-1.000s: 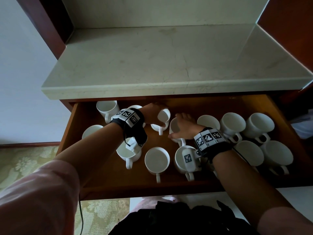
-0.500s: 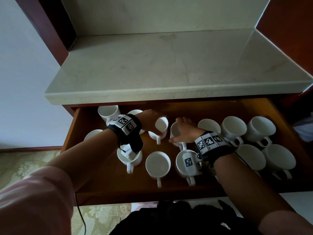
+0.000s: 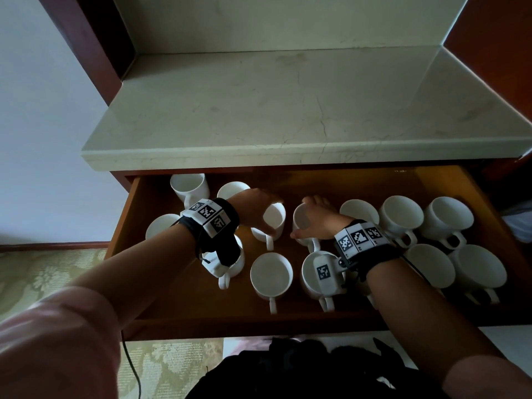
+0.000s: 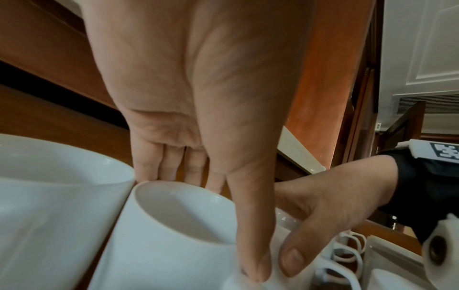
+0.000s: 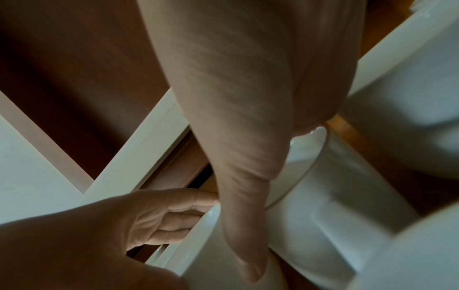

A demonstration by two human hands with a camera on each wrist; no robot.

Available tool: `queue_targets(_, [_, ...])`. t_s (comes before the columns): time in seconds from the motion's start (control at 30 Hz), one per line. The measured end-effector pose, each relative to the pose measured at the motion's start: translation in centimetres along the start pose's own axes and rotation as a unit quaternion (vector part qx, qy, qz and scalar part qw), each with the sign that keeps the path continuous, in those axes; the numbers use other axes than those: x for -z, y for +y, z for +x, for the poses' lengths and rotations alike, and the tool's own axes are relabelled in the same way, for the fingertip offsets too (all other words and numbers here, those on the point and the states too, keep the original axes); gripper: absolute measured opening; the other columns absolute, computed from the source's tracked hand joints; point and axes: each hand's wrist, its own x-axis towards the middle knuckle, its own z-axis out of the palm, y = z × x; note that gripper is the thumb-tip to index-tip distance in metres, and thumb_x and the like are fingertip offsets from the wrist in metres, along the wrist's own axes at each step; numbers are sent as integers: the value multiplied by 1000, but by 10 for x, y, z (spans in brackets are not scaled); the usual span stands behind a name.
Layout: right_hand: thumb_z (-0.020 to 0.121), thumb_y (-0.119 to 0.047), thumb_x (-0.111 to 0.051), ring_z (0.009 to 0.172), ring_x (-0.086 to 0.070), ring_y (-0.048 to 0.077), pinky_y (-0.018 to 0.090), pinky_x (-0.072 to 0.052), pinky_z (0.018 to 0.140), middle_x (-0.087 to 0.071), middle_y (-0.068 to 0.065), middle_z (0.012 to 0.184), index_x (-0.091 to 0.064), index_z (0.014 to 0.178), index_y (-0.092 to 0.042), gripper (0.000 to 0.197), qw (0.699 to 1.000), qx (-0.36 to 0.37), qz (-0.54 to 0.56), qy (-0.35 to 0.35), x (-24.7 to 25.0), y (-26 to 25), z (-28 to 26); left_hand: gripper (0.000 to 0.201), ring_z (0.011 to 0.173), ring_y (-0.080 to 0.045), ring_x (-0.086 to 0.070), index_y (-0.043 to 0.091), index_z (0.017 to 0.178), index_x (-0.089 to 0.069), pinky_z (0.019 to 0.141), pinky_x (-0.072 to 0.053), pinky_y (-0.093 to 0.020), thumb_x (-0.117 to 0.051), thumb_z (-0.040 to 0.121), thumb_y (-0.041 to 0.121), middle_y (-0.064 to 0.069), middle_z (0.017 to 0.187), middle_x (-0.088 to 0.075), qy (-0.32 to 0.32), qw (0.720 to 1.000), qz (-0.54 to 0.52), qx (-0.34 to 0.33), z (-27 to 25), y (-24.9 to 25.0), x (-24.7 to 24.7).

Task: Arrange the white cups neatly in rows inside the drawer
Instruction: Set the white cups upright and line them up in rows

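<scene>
Open wooden drawer (image 3: 449, 182) under a pale stone counter (image 3: 259, 116), holding white cups on its floor.

Left hand (image 3: 253, 208) wrapped over a cup (image 3: 272, 223) in the far row, left of centre: fingers down its far side, thumb on the near side by the handle, as the left wrist view shows. Held from above, probably to slide or turn it without lifting.

Right hand (image 3: 319, 220) clamped the same way on the neighbouring cup (image 3: 302, 223) just to the right, thumb down its near wall. The two cups close together, apart by a small gap; likely being squared up side by side, handles toward the near edge.

To the right, three more cups (image 3: 400, 214) lined up in the far row, handles near, with others in front. Near row in the middle: a cup (image 3: 270, 275) already set handle-near.

Far left: a cup (image 3: 190, 187) tipped toward the back, others loosely placed; seemingly not yet sorted.
</scene>
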Motion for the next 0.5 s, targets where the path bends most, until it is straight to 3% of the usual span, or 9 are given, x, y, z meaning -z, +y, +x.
queue_targets(0.5, [75,-54,-70,138,-21,30,38,-24,110,-23,12,148,-21,146,-10,97,1000,-4,11,-1,1,-1,0,84,129,-20,-45,18,145,-37,103,-40,-30,-74,75,47,-5,145,-43,-14,999,14,-29,-4,1,-3])
